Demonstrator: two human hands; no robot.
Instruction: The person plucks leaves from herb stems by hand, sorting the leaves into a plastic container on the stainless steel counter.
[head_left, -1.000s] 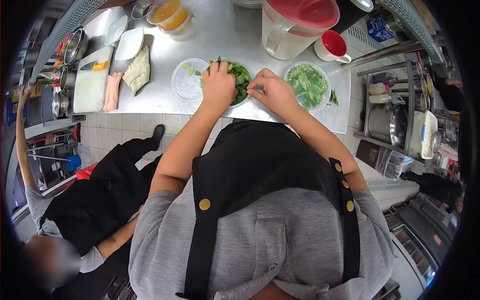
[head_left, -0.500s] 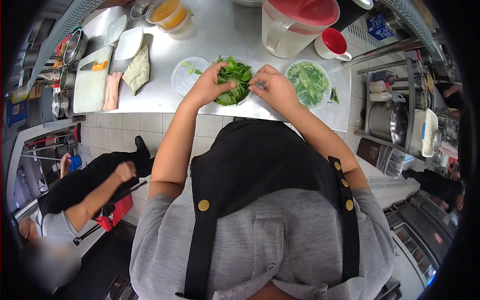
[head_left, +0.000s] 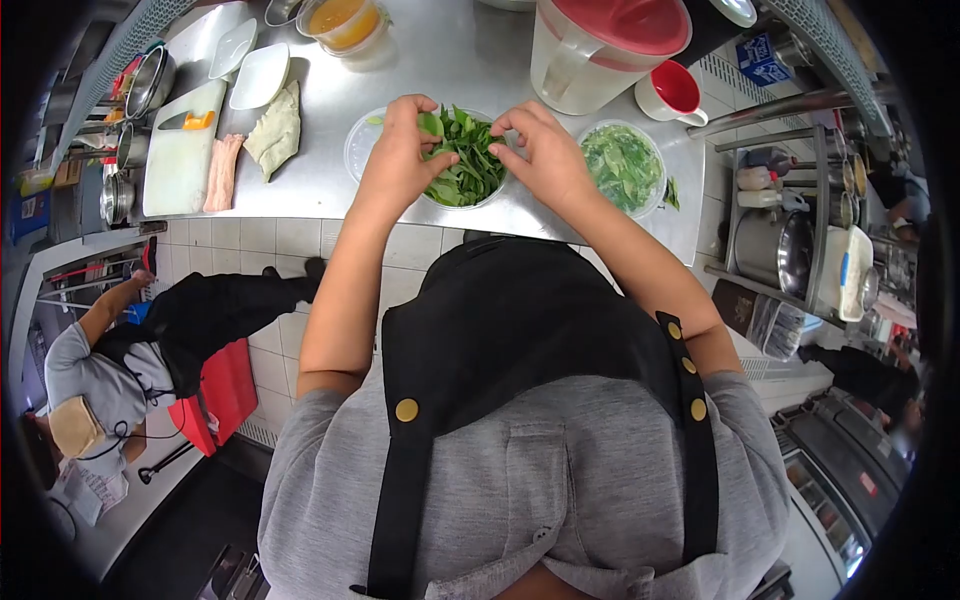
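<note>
left hand: grip wide, at leaves | leaves: heaped in bowl, upper centre; a push could spill them | right hand: grip narrow, contents unclear; an outward swing could knock the tub

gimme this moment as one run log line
left hand: at leaves | right hand: at leaves | leaves: in round container | pitcher: upright

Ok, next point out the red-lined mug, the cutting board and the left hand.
Mug (head_left: pixel 677 88): head view, on its red inside.
Cutting board (head_left: pixel 177 175): head view, bare surface.
Left hand (head_left: pixel 397 158): head view, back of the hand.
</note>
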